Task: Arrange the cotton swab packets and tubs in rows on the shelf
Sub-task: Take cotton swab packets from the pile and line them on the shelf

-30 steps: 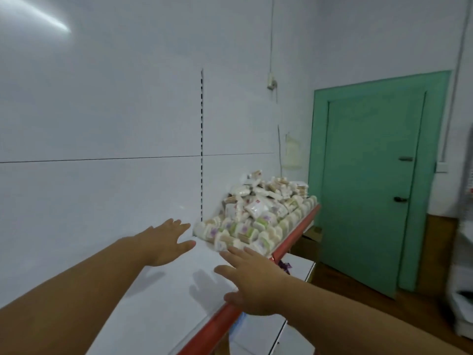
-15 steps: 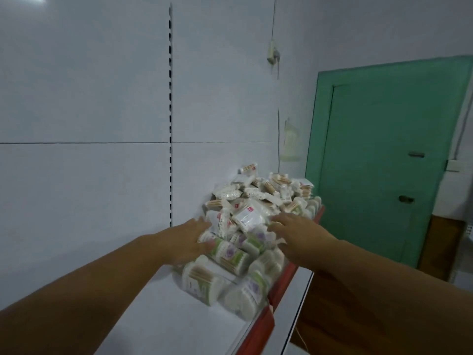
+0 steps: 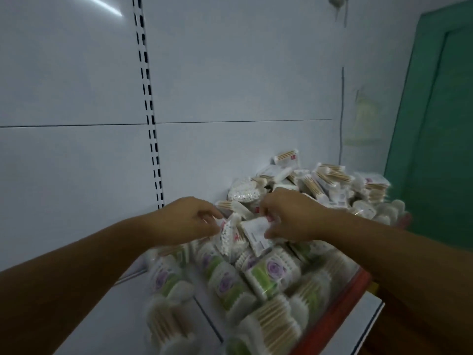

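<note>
Two packets (image 3: 254,231) pinched by fingers (image 3: 212,213): left hand (image 3: 184,221), right hand (image 3: 289,216); earlier spread flat.

Glossy, crinkly clear plastic on the packets (image 3: 256,233); smooth clear plastic on the tubs (image 3: 266,275), pale wooden sticks (image 3: 271,321) inside. Smooth, faintly shiny white-painted metal for shelf (image 3: 102,316) and back panel (image 3: 230,73). Matt green paint on the door (image 3: 440,124).

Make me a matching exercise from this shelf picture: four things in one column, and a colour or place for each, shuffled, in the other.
1 door
2 shelf edge
3 flat packet
4 tubs

A red
B in the grip of the right hand
C plain green, far right
D lying at the near end of the pile

Pairs: 1-C, 2-A, 3-B, 4-D.
</note>
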A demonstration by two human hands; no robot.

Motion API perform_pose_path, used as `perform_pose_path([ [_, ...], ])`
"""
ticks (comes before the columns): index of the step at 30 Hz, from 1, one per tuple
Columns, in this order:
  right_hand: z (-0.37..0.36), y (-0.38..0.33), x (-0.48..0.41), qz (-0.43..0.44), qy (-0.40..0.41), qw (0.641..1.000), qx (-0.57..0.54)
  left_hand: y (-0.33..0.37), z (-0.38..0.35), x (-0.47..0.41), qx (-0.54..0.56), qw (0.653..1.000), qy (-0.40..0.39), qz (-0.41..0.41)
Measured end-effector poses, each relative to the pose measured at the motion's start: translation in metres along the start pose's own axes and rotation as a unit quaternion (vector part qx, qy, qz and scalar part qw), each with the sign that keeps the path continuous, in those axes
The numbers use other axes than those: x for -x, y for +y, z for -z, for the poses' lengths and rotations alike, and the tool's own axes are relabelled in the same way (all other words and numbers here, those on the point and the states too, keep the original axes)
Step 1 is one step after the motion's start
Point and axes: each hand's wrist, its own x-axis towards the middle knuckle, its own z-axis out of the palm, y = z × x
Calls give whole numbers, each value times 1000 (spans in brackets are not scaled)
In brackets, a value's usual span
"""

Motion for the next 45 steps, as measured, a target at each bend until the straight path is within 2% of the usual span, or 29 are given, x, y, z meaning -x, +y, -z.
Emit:
perform_pose_path([
  [2,9,7,-5,-7,36,995,-89,7,4,-4,145,989,29,25],
  [5,20,1,-20,14,85,959,-269,18,4,-10,322,943,41,67],
  [7,21,-13,-33,56,95,942,-316,21,2,-11,360,927,53,87],
  [9,17,-22,-47,90,99,936,-326,14,5,-4,350,928,72,110],
  [11,10,-24,-56,80,109,953,-272,1,11,8,345,920,113,145],
  [13,-4,-25,-62,78,111,987,-84,-12,19,20,354,904,159,181],
  [15,-22,-29,-62,104,76,990,64,-21,25,30,358,893,176,207],
  [18,-42,-36,-63,133,52,986,90,-29,28,43,381,880,174,223],
  [21,-41,-39,-65,118,119,986,-3,-29,28,46,458,839,192,223],
  [24,-23,-33,-69,69,155,972,-165,-24,32,43,574,778,188,173],
  [25,-15,-31,-67,60,144,959,-238,-20,33,41,595,772,162,152],
  [27,-3,-28,-63,57,127,924,-355,-8,27,33,602,784,86,122],
  [29,2,-24,-59,52,137,909,-391,4,15,22,606,788,22,107],
  [31,5,-11,-54,51,125,915,-381,12,2,12,621,776,9,108],
  [33,7,12,-45,51,97,929,-353,11,-6,7,627,768,43,122],
  [34,6,25,-40,48,83,948,-303,8,-8,6,627,765,68,131],
  [36,-2,41,-26,71,37,990,-115,-1,-10,7,632,754,107,144],
  [38,-19,46,-15,108,0,994,17,-9,-10,8,642,741,124,153],
  [42,-34,49,-6,119,64,990,26,-16,-10,13,651,731,123,164],
  [45,-28,46,0,91,91,989,-70,-26,-12,28,649,727,131,179],
])
